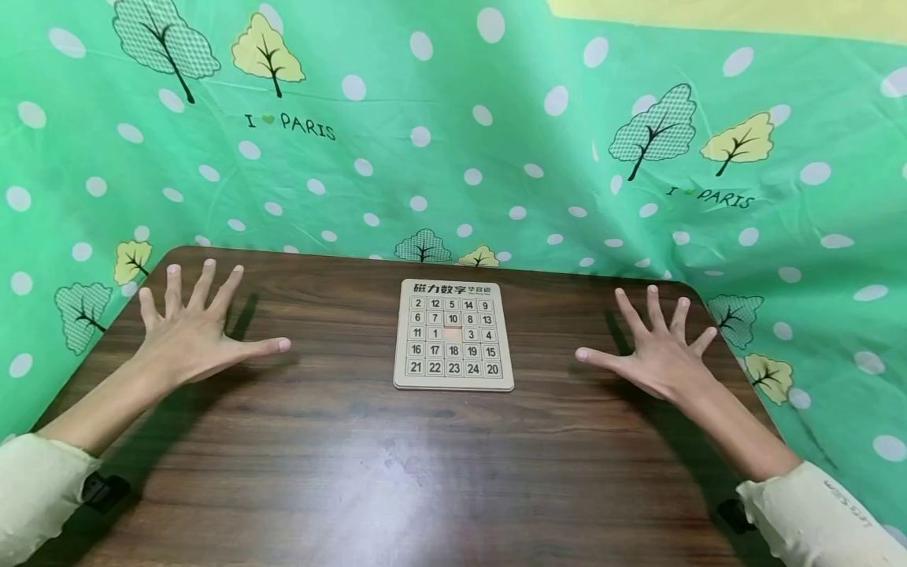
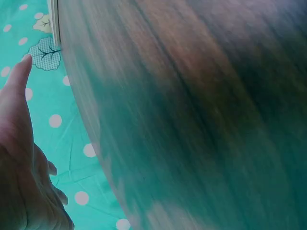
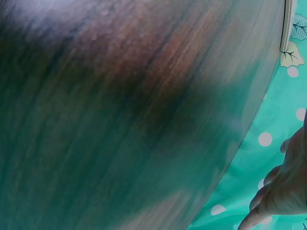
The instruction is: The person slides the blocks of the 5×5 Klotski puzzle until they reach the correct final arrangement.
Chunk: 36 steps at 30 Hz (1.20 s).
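Observation:
A pale number sliding puzzle (image 1: 453, 386) lies flat near the middle of the table's far part, with dark lettering across its top. Its numbered tiles stand in rows, and one bare square shows below the 10 tile. To its left my left hand (image 1: 187, 335) is spread over the table, thumb pointing toward the puzzle. On the other side my right hand (image 1: 666, 358) is spread the same way, also apart from the puzzle. Neither hand holds anything. In both wrist views only a thin edge of the puzzle (image 2: 54, 21) shows.
The dark wood-grain table (image 1: 354, 472) fills the lower part of the head view. Behind it and at both sides hangs a green dotted cloth (image 1: 425, 102) printed with trees. Dark straps (image 1: 105, 492) show at the cuffs of the light sleeves (image 1: 35, 492).

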Available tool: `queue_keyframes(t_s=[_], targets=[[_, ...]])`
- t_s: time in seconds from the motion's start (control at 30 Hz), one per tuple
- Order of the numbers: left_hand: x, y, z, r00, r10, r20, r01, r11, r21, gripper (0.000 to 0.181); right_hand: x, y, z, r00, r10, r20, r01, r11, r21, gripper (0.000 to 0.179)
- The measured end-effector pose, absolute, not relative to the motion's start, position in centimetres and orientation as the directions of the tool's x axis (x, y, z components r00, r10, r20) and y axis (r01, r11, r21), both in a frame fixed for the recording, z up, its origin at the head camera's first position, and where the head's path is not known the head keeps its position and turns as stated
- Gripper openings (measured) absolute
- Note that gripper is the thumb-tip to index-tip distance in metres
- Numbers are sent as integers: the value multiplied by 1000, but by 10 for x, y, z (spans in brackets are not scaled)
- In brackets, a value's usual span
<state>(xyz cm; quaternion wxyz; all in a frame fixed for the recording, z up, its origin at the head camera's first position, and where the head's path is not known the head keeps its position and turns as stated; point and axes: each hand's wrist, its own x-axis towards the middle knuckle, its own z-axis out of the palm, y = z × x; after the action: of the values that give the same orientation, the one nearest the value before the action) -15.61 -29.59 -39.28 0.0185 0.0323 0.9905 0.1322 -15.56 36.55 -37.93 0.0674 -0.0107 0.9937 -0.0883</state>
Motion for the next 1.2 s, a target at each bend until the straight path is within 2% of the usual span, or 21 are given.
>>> queue_keyframes(t_s=[0.3, 0.83, 1.2], targets=[[-162, -283, -387, -994, 103, -30, 90, 956, 278, 144, -161, 365, -375, -991, -32, -127, -10, 985, -173, 128], [-172, -234, -385, -975, 208, -78, 178, 940, 290, 146, -162, 345, -377, -986, -94, -136, -66, 978, -199, 122], [-174, -194, -391, -954, 298, -43, 267, 903, 335, 143, -165, 317, -378, -965, -206, -160, -177, 968, -176, 120]])
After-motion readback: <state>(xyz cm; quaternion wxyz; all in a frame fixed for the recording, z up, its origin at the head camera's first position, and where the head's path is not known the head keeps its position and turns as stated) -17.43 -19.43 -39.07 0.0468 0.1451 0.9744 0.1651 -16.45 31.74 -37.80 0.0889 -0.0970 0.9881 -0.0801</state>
